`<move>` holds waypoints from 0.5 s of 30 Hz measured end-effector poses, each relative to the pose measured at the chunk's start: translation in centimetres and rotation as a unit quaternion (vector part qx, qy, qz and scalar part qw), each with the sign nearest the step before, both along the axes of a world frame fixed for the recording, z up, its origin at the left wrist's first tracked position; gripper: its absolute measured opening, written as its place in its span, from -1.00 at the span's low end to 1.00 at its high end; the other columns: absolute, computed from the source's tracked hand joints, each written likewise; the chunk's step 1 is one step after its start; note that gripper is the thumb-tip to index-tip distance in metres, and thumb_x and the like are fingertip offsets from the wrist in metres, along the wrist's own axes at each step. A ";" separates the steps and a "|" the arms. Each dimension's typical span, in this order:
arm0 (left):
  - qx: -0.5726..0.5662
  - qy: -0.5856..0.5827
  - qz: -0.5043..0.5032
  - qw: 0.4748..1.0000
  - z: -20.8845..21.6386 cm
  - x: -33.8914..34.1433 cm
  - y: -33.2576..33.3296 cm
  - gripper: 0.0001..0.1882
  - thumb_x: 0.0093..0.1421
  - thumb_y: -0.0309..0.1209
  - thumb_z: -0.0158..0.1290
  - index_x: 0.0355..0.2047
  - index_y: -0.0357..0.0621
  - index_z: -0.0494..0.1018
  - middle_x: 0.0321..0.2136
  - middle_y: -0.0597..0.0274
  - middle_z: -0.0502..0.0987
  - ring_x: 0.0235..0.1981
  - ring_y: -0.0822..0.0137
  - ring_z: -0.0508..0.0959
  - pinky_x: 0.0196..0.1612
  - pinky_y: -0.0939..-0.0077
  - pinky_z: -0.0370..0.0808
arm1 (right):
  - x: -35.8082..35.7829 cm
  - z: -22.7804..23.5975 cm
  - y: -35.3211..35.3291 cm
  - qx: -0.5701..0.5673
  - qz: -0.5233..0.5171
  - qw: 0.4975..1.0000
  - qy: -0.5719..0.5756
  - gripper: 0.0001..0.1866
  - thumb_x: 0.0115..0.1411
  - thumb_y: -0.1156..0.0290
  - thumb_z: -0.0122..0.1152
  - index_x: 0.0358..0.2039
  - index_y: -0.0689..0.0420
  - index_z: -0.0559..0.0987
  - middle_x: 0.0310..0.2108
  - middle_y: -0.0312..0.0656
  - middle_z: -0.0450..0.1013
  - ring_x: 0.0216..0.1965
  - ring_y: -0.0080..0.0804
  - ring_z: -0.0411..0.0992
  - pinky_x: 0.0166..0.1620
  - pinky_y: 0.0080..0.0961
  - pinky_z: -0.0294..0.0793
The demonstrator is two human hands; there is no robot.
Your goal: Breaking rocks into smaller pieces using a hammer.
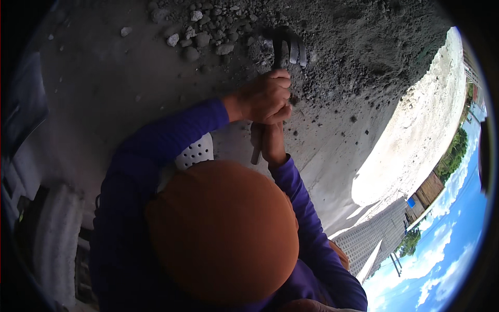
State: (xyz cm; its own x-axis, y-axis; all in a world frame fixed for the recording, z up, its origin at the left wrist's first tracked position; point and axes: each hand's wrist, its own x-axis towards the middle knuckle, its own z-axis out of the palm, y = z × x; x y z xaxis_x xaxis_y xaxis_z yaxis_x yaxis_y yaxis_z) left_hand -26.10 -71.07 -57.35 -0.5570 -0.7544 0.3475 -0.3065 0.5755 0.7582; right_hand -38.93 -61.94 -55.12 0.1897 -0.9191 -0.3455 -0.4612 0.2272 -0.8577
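Both my hands grip a hand fork hoe [295, 52] with curved, flat metal tines and a long handle. My left hand [266, 98] is closed round the handle just below the head. Right below it, my right hand [272, 141] wraps the lower part, and the handle's butt sticks out beneath. The tines rest at a heap of grey, sandy soil [353, 47]. Loose stones [202, 39] lie to the left of the tool head. How deep the tines sit in the soil is hard to see.
A large rounded orange-brown cloth shape [223, 234], apparently my bent knee, fills the lower middle. Behind it shows a white perforated clog [196, 152]. Grey concrete ground [104, 104] stretches left. At right are sunlit ground [410, 135] and a patterned block wall [379, 231].
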 end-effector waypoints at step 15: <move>-0.288 0.030 -0.045 0.956 5.5 -3.3 5.8 -0.61 0.10 -0.14 -0.11 -0.74 -0.10 0.35 -0.68 0.27 0.32 -0.44 0.37 0.36 -0.01 0.41 0.23 | -7.1 -1.7 9.9 -0.057 0.164 0.958 0.227 -0.87 0.03 0.41 0.00 -0.59 0.16 0.41 -0.78 -0.27 0.27 -0.75 -0.41 0.26 -0.66 -0.46 0.21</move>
State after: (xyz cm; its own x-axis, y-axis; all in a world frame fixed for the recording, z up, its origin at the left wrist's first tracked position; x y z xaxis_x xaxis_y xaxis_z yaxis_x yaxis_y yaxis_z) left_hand -29.41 -65.31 -51.86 -0.5766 -0.3792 0.7237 -0.2033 0.9245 0.3225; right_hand -45.99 -52.07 -56.78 0.3279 -0.8725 -0.3624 -0.8234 -0.0758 -0.5624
